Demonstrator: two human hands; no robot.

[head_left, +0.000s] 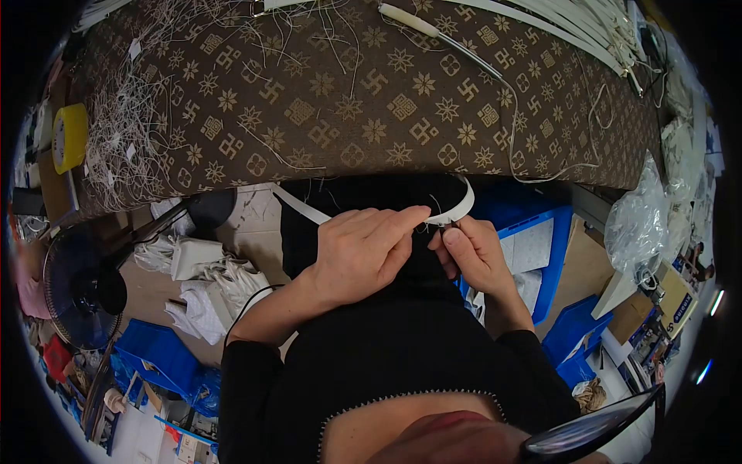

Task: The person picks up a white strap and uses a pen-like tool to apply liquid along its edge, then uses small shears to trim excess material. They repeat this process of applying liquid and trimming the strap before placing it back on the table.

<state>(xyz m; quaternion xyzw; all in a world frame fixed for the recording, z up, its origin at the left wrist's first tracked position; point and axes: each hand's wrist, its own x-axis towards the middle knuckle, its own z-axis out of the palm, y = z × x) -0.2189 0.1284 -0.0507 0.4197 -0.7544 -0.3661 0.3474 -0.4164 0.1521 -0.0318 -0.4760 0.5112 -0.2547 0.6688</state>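
Observation:
A narrow white strap (461, 207) runs across my lap, just below the table edge, and curls up at its right end. My left hand (359, 251) is closed on the strap, its index finger stretched along it to the right. Close beside that fingertip, my right hand (475, 255) pinches at the strap's lower edge. A small dark, metallic tip shows between its thumb and finger; what it belongs to I cannot tell. Fine loose threads (434, 203) stick out from the strap near both hands.
On the patterned brown cloth (348, 116) lie a white-handled metal tool (440, 35), a cord (513, 131), heaped thread scraps (127, 116) and a bundle of white strips (572, 31). Yellow tape (69, 139) is at left. A fan (85, 286) and blue bins (553, 263) flank me.

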